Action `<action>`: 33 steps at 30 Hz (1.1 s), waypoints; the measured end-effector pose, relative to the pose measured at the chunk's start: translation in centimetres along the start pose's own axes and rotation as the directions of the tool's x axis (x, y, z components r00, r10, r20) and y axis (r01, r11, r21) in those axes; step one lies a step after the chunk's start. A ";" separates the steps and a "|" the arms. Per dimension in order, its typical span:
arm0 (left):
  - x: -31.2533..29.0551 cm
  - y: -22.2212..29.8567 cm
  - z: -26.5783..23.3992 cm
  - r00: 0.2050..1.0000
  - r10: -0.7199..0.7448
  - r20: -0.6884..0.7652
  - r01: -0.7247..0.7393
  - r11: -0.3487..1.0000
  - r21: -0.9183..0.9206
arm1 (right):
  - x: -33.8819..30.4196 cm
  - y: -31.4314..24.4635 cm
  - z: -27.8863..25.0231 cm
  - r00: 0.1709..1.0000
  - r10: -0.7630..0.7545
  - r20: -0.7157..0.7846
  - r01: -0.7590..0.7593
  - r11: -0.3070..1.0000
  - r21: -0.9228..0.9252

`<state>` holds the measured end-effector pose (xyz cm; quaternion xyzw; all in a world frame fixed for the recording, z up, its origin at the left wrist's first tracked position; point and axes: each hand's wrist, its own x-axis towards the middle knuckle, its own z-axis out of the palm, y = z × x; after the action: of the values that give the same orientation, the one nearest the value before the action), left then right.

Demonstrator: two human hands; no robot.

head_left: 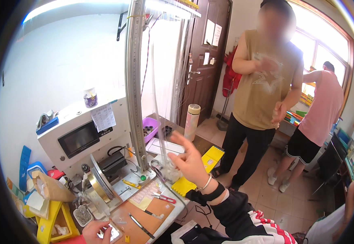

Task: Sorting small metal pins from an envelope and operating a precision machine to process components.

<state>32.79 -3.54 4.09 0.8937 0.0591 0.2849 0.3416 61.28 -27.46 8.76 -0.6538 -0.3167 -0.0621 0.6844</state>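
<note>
My right hand (190,162) is raised over the bench's right side, its fingers apart and the index finger stretched out. It wears a bracelet and a black wrist strap. Thin pale strands (156,85) hang beside the fingers; I see no grip on them. Low at the bench's front edge, my left hand (97,233) has its fingers curled in, beside a small shiny flat case (114,233); what the fingertips hold is hidden. Black tweezers (141,225) lie on the brown mat (124,212), with red-handled snips (163,198) farther back.
A white machine with a dark screen (78,139) and round brass drum (99,186) stands behind the mat, beside an upright metal rail (134,81). Yellow bins (55,221) sit at left. A yellow tray (211,158) and a flask (192,122) are at right. Two people (266,77) stand beyond.
</note>
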 end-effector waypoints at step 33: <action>-5.9 -7.4 -10.2 0.944 -0.148 -0.296 0.287 0.812 0.508 | -9.0 1.6 -2.9 0.543 0.492 0.681 -0.463 0.851 -0.246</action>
<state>22.96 6.22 2.72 0.8990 0.2814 0.3221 0.0945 56.01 -32.90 2.93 -0.6973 -0.3682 0.3830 0.4812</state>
